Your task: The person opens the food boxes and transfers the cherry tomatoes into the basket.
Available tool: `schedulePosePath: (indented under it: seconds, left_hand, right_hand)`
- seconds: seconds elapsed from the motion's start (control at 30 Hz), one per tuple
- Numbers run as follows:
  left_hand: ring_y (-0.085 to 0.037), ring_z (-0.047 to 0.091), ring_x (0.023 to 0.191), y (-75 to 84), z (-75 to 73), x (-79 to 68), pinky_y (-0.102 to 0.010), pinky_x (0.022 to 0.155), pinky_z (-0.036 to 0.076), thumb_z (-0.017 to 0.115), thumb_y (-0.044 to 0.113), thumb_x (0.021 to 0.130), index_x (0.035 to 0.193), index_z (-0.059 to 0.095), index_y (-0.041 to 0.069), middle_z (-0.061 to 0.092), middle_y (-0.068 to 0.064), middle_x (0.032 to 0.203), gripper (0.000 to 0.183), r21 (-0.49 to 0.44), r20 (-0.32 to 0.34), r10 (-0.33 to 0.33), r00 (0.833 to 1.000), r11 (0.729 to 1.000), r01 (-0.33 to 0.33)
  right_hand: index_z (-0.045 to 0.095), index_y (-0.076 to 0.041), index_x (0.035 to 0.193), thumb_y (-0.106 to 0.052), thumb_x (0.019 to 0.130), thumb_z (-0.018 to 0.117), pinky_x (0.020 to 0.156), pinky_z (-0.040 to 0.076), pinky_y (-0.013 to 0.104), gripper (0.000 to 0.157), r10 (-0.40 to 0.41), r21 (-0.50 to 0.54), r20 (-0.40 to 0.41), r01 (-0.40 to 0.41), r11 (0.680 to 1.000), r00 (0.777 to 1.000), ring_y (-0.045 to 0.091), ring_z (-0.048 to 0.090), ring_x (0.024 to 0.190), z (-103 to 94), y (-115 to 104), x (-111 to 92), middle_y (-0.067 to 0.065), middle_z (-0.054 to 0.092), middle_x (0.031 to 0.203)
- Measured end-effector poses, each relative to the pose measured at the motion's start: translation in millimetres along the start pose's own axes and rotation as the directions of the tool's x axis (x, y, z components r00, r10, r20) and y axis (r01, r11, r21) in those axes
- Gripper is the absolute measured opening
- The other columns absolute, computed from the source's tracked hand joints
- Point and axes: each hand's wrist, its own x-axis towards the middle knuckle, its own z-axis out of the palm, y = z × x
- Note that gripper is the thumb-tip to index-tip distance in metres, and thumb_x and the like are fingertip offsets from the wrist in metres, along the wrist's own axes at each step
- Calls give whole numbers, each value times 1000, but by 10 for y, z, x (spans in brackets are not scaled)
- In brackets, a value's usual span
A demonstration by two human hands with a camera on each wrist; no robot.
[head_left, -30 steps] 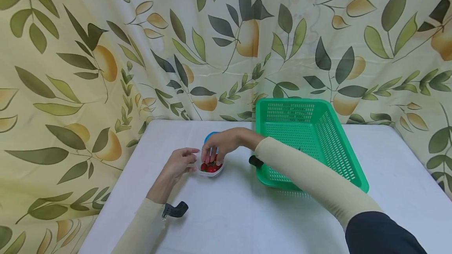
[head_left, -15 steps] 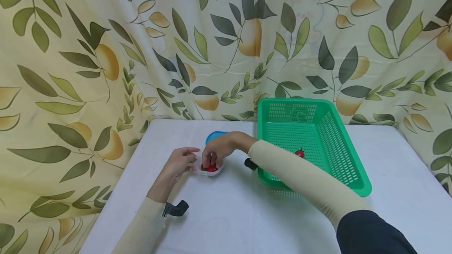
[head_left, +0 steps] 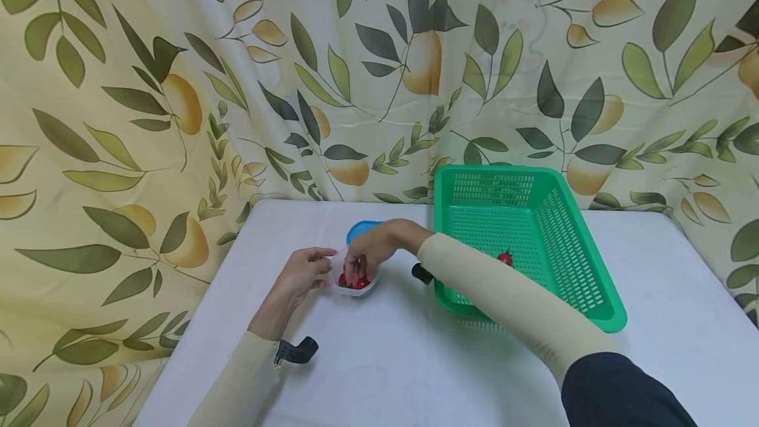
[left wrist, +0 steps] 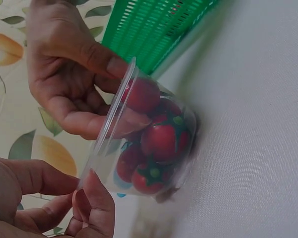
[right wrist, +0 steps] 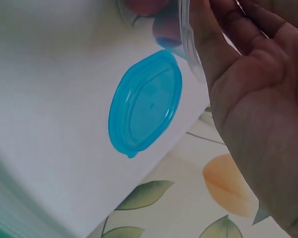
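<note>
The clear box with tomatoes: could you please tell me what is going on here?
A person's left grip pinches the clear box at its edge, while the right grip reaches in among the tomatoes; whether it holds one is unclear. Another tomato lies in the green basket. The blue lid lies on the table.

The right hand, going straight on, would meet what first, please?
The right hand would most likely meet the red tomatoes in the clear container; it may already touch them, depth being unclear.

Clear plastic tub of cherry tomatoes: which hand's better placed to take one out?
Right hand, likely: its fingers reach inside the clear tub, by the cherry tomatoes. The left hand pinches the rim.
</note>
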Motion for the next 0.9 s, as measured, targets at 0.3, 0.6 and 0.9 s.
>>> schedulePosePath:
  seconds: [0.3, 0.6, 0.9]
  left_hand:
    - [-24, 57, 89, -2, 5, 0, -27, 68, 59, 57, 1, 99, 131, 64, -2, 57, -11, 100, 33, 5, -4, 1, 1000, 1000, -1]
    - [-24, 57, 88, -1, 22, 15, -27, 67, 59, 57, 0, 98, 129, 65, -2, 57, -11, 98, 32, 10, -12, 5, 1000, 1000, -5]
    - [-24, 57, 91, 11, 23, 15, -27, 68, 59, 57, 0, 99, 130, 64, -2, 56, -10, 99, 32, 1, -9, -4, 1000, 1000, 4]
  right_hand:
    - [74, -18, 117, -7, 92, 73, 95, 51, 25, 27, 19, -31, -18, -19, 999, 1000, 12, 55, 107, 10, 2, 13, -7, 65, 110]
    - [75, -17, 114, -8, 94, 71, 95, 51, 25, 22, 6, -24, -15, -6, 1000, 1000, 11, 57, 104, 20, 7, 12, -7, 66, 108]
    - [74, -20, 114, -11, 95, 70, 94, 52, 28, 22, -4, -16, -26, 3, 1000, 1000, 14, 54, 107, 9, -9, -18, -6, 64, 111]
